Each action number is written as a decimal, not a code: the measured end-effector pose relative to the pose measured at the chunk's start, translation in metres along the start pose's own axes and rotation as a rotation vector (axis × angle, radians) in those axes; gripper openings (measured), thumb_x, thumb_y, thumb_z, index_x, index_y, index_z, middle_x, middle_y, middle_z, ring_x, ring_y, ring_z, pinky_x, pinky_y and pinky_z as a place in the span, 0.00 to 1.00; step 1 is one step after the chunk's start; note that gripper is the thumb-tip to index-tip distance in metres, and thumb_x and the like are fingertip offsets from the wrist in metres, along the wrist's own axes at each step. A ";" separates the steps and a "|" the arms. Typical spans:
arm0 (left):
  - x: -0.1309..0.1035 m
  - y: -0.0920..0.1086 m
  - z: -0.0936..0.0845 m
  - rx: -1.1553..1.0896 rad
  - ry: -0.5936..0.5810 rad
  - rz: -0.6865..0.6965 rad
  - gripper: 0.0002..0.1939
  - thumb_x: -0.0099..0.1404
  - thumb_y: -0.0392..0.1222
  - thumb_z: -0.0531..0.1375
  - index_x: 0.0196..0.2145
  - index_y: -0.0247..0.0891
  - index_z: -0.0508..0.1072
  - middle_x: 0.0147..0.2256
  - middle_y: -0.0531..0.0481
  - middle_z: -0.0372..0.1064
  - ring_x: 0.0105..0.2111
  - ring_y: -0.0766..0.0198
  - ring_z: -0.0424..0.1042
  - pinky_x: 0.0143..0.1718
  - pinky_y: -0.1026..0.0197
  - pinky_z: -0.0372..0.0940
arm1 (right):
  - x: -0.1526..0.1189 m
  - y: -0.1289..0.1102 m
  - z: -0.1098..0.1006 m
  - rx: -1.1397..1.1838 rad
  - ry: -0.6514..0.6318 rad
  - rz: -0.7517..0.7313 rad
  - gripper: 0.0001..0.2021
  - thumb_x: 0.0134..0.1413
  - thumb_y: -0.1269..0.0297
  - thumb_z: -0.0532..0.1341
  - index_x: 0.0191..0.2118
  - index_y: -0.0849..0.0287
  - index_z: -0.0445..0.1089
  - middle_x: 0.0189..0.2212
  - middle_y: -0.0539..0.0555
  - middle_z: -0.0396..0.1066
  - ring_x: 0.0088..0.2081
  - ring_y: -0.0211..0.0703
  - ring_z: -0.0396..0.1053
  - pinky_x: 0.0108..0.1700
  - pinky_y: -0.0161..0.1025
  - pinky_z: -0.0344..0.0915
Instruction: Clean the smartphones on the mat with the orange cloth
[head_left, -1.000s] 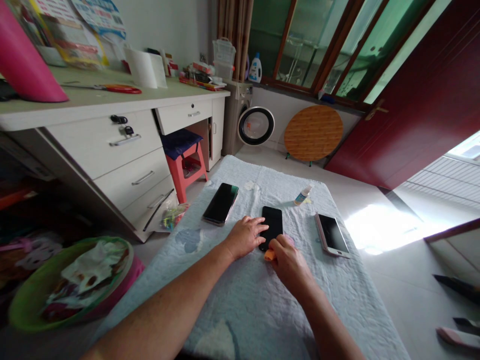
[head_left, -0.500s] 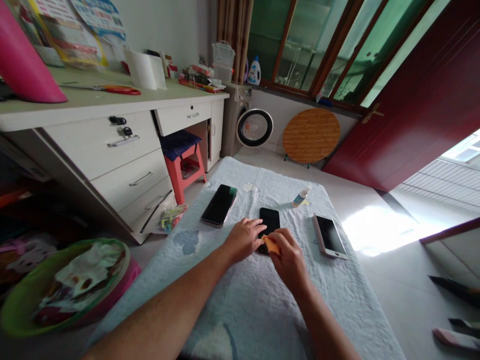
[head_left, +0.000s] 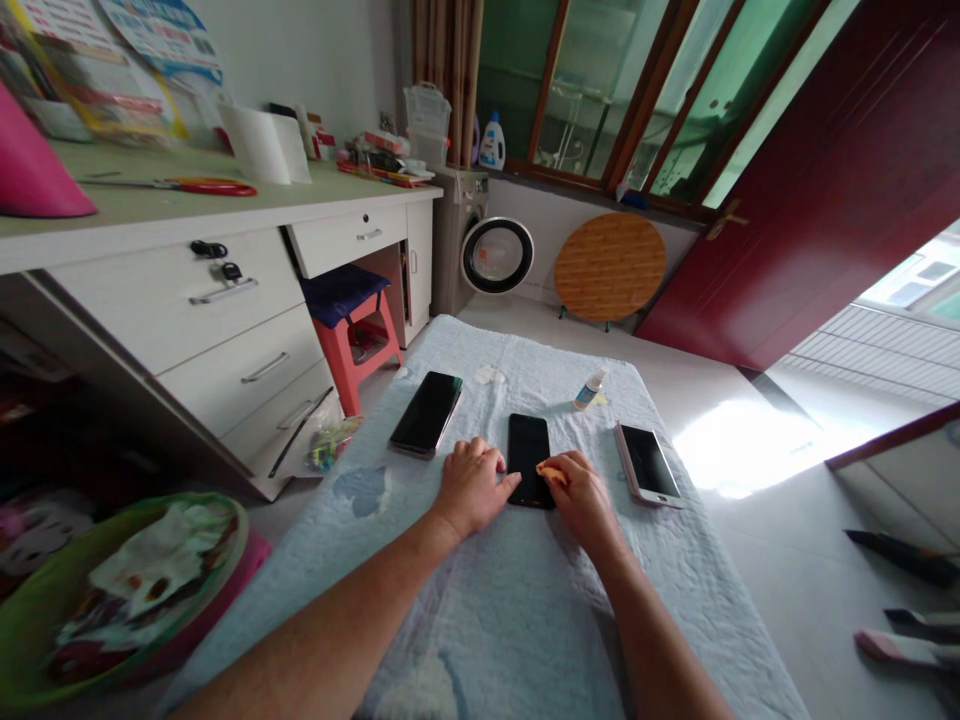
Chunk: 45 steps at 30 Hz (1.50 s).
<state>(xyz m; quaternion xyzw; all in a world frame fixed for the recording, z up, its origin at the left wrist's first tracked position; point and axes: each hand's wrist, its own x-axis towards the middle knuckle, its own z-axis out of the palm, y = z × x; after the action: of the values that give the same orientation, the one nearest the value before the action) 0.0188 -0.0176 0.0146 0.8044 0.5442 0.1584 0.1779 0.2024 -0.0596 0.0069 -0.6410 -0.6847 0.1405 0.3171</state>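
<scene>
A black smartphone lies screen up on the pale blue quilted cover, between my two hands. My left hand rests on its left side, open, thumb reaching out to the phone's left edge. My right hand is closed on a small orange cloth, pressed to the phone's right edge. A larger dark phone lies off to the left. To the right is a white-framed phone. A small spray bottle stands beyond the middle phone.
The quilted cover spreads under the phones. At left are a white desk, a pink stool and a green-rimmed basket of waste. Behind are an open washing machine door and a round wooden tabletop.
My left hand has drawn back off the phone's screen to its left side. My right hand has moved the orange cloth from the lower screen to the right edge. The view has shifted slightly.
</scene>
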 end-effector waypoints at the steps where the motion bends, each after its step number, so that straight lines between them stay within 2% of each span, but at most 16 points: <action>1: 0.001 0.000 0.001 -0.029 -0.018 -0.021 0.12 0.61 0.52 0.60 0.35 0.41 0.74 0.41 0.47 0.67 0.45 0.53 0.64 0.47 0.54 0.58 | 0.000 0.000 0.000 0.013 0.004 0.009 0.10 0.52 0.72 0.55 0.37 0.57 0.73 0.35 0.54 0.69 0.37 0.41 0.68 0.41 0.36 0.63; 7: 0.006 -0.001 0.003 -0.146 -0.102 -0.141 0.11 0.57 0.48 0.61 0.37 0.44 0.74 0.46 0.49 0.66 0.48 0.52 0.63 0.49 0.54 0.58 | 0.001 -0.001 0.000 0.028 0.029 0.041 0.09 0.53 0.70 0.57 0.37 0.58 0.74 0.35 0.54 0.71 0.36 0.42 0.69 0.41 0.36 0.63; 11: 0.005 0.000 0.002 -0.138 -0.102 -0.162 0.13 0.56 0.46 0.61 0.40 0.43 0.73 0.47 0.49 0.66 0.49 0.51 0.63 0.50 0.54 0.58 | 0.000 -0.003 0.003 0.016 0.012 0.039 0.10 0.52 0.70 0.57 0.38 0.58 0.74 0.35 0.54 0.70 0.37 0.41 0.69 0.41 0.36 0.63; 17: 0.000 -0.001 0.002 -0.079 -0.063 -0.044 0.21 0.52 0.50 0.64 0.43 0.41 0.70 0.46 0.46 0.65 0.48 0.50 0.62 0.48 0.54 0.59 | -0.007 -0.015 0.002 -0.010 -0.071 -0.017 0.13 0.50 0.74 0.57 0.39 0.57 0.75 0.35 0.53 0.67 0.36 0.39 0.67 0.39 0.35 0.63; 25: 0.000 -0.009 0.004 -0.064 -0.045 0.085 0.33 0.43 0.56 0.69 0.45 0.40 0.68 0.45 0.45 0.64 0.46 0.50 0.64 0.46 0.53 0.60 | -0.008 -0.025 -0.008 -0.038 -0.207 -0.123 0.11 0.51 0.74 0.58 0.36 0.56 0.75 0.35 0.52 0.65 0.35 0.37 0.65 0.39 0.33 0.62; 30: -0.002 -0.007 0.003 -0.026 -0.066 0.146 0.38 0.40 0.61 0.70 0.46 0.39 0.68 0.46 0.43 0.64 0.46 0.48 0.64 0.46 0.52 0.60 | 0.016 -0.015 -0.011 -0.141 -0.241 -0.118 0.10 0.54 0.74 0.56 0.35 0.58 0.74 0.33 0.51 0.66 0.34 0.36 0.65 0.38 0.33 0.59; 35: -0.006 -0.003 0.007 0.024 -0.032 0.166 0.36 0.42 0.60 0.69 0.45 0.39 0.68 0.44 0.43 0.65 0.46 0.47 0.63 0.46 0.51 0.59 | 0.050 0.007 -0.006 -0.253 -0.131 -0.081 0.09 0.52 0.74 0.56 0.34 0.60 0.73 0.30 0.52 0.68 0.34 0.38 0.65 0.39 0.33 0.57; 39: -0.007 -0.001 0.008 -0.005 -0.004 0.183 0.41 0.47 0.58 0.68 0.55 0.42 0.63 0.50 0.44 0.63 0.48 0.48 0.62 0.48 0.50 0.58 | 0.073 0.023 -0.007 -0.266 -0.045 -0.072 0.08 0.54 0.69 0.56 0.32 0.60 0.73 0.28 0.53 0.70 0.32 0.39 0.65 0.37 0.34 0.57; 42: -0.007 0.000 0.005 -0.037 -0.036 0.287 0.35 0.51 0.56 0.67 0.55 0.46 0.65 0.56 0.46 0.60 0.51 0.48 0.60 0.51 0.49 0.56 | 0.087 0.031 -0.009 -0.321 0.012 -0.024 0.10 0.56 0.67 0.54 0.33 0.61 0.73 0.29 0.54 0.70 0.33 0.40 0.65 0.38 0.34 0.57; 45: -0.007 0.001 0.002 -0.034 -0.056 0.346 0.26 0.55 0.53 0.66 0.50 0.46 0.71 0.56 0.47 0.61 0.52 0.48 0.59 0.52 0.49 0.57 | 0.098 0.034 -0.009 -0.394 -0.051 0.026 0.10 0.55 0.67 0.54 0.31 0.61 0.73 0.30 0.55 0.71 0.34 0.41 0.65 0.38 0.34 0.56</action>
<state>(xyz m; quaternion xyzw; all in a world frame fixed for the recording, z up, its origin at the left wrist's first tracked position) 0.0184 -0.0251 0.0126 0.8870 0.3899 0.1732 0.1767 0.2365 0.0379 0.0180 -0.6957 -0.6985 0.0240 0.1660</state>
